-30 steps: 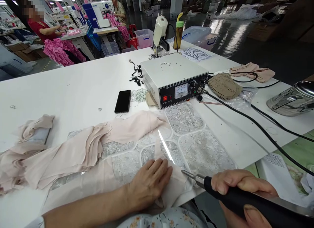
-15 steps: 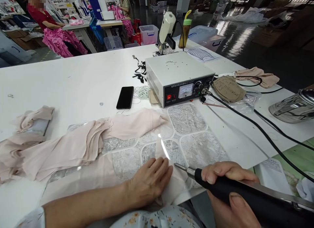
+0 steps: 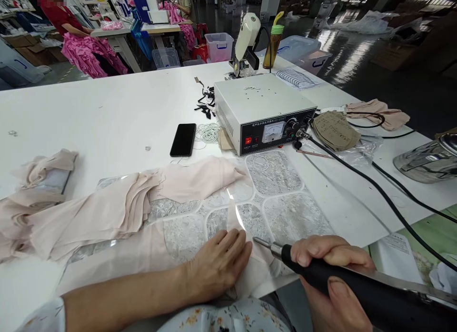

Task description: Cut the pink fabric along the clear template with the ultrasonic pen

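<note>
My right hand [image 3: 332, 275] is wrapped round the thick black handle of a handheld ultrasonic welder [image 3: 314, 267], whose thin metal tip points left. That tip sits close beside the fingers of my left hand [image 3: 223, 258]. The left fingers are curled together and press down on a thin piece of beige fabric [image 3: 252, 270]; what lies under the fingertips is hidden. A bright glare streak crosses the fabric just beyond the knuckles. Beneath lies a stone-patterned mat [image 3: 296, 217]. Layered beige fabric pieces [image 3: 103, 208] spread over its left part and onto the table.
A grey control box [image 3: 264, 108] stands behind the mat, its black cable [image 3: 367, 177] running right. Around it are a phone [image 3: 183, 140], cord [image 3: 208, 133], brown card pieces [image 3: 335, 130] and a bottle [image 3: 273, 46]. A glass jar [image 3: 428, 158] is at the right. Two people work behind.
The camera view has shifted slightly. Both hands and the welder stay almost in place, with the tip still beside my left fingers.
</note>
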`<state>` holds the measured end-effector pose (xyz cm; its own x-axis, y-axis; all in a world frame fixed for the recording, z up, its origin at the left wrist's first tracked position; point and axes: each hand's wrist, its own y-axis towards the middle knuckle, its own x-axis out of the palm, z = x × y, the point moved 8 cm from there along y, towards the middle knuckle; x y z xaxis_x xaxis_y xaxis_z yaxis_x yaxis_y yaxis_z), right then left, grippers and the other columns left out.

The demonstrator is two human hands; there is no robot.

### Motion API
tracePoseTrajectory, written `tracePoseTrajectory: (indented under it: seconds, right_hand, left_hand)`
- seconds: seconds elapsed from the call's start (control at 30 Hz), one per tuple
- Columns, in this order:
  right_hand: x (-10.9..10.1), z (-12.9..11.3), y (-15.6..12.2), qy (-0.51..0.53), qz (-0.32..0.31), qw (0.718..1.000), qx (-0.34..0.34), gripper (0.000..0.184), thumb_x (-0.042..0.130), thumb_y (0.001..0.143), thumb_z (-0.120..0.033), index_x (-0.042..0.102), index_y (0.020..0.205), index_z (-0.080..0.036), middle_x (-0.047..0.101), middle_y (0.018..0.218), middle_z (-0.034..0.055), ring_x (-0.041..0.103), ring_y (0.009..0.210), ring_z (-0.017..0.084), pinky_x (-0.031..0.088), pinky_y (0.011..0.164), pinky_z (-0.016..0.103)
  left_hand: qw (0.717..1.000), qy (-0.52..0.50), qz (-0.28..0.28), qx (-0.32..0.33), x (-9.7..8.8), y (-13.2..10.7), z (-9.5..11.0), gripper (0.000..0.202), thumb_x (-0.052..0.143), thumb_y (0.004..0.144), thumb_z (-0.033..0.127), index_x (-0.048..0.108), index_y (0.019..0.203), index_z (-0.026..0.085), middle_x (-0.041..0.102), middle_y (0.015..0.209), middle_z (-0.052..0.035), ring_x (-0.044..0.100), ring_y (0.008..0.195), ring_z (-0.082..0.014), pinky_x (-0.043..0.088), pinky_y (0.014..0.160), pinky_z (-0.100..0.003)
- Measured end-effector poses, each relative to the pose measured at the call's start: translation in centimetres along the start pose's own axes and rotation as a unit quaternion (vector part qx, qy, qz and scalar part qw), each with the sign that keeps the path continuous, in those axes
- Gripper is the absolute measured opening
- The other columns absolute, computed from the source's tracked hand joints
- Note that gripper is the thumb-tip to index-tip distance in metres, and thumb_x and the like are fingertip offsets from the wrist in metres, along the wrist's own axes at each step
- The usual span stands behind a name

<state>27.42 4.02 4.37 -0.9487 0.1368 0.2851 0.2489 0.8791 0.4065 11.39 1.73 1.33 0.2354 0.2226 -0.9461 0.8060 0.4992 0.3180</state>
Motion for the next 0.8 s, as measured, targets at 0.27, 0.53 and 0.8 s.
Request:
tracePoseTrajectory:
  seconds: [0.27, 0.53, 0.8]
  right_hand:
    - [0.9, -0.2, 0.3, 0.002, -0.009, 1.0, 0.001, 0.009, 0.057, 0.08, -0.027, 0.054, 0.087, -0.022, 0.051, 0.078, 0.0009, 0.056, 0.063, 0.015, 0.051, 0.058, 0.035]
    - [1.4, 0.4, 0.3, -0.009, -0.022, 1.0, -0.006, 0.007, 0.055, 0.082, -0.024, 0.053, 0.089, -0.023, 0.051, 0.081, 0.0014, 0.055, 0.064, 0.015, 0.052, 0.057, 0.036]
    - [0.9, -0.1, 0.1, -0.03, -0.028, 0.999, 0.001, 0.007, 0.057, 0.082, -0.027, 0.053, 0.086, -0.023, 0.051, 0.078, 0.0012, 0.055, 0.064, 0.016, 0.052, 0.057, 0.036]
  left_hand:
    - [1.0, -0.001, 0.005, -0.007, -0.2, -0.1, -0.1, 0.028, 0.045, 0.092, 0.009, 0.056, 0.116, 0.003, 0.06, 0.115, -0.0207, 0.057, 0.104, -0.0302, 0.048, 0.081, -0.039]
    - [1.0, -0.012, 0.011, -0.007, -0.2, -0.1, -0.1, 0.028, 0.042, 0.093, 0.008, 0.057, 0.116, 0.002, 0.061, 0.114, -0.0209, 0.058, 0.103, -0.0301, 0.048, 0.08, -0.04]
    - [0.999, -0.036, 0.008, 0.039, -0.3, 0.2, -0.5, 0.023, 0.042, 0.095, 0.009, 0.058, 0.111, 0.005, 0.062, 0.107, -0.018, 0.059, 0.097, -0.0255, 0.049, 0.084, -0.04]
